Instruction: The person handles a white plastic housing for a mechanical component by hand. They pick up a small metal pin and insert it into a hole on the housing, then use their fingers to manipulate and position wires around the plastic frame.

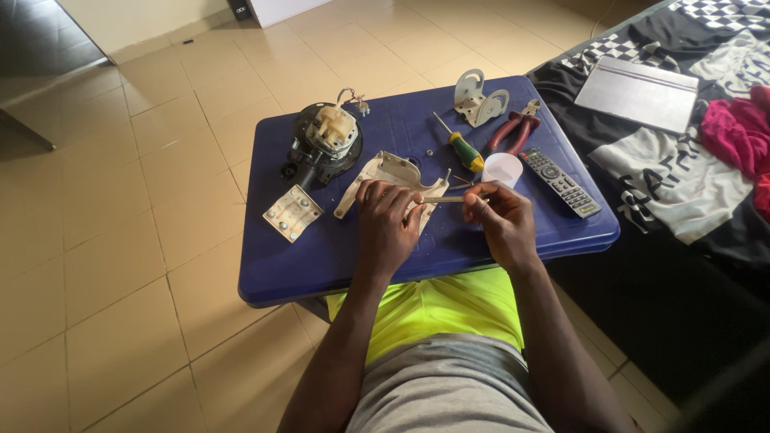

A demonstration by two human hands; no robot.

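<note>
left hand (387,220) presses on cream plastic housing piece (391,180), mid blue table (417,240) | right hand (501,224) pinches thin metal rod (443,199), tip at housing | fan motor (325,144) left | screwdriver (459,144), pliers (513,128), white cup (503,169), remote (560,182) right

Counter: a blue plastic counter (337,256) with rounded corners, standing on a beige tiled floor (120,265).
Motor: a round black fan motor (325,143) with a pale top and loose wires, at the counter's far left.
Plate: a small square cream plate (293,212) with screws, just in front of the motor.
Bracket: a pale metal bracket (479,99) at the far edge.
Screwdriver: a green-and-yellow-handled screwdriver (461,146) lying beside red-handled pliers (513,128).
Cup: a small translucent white cup (503,169), next to a black remote control (560,182).
Bed: dark patterned bedding (682,184) on the right, bearing a flat grey laptop (638,92) and a crumpled pink cloth (734,132).
</note>
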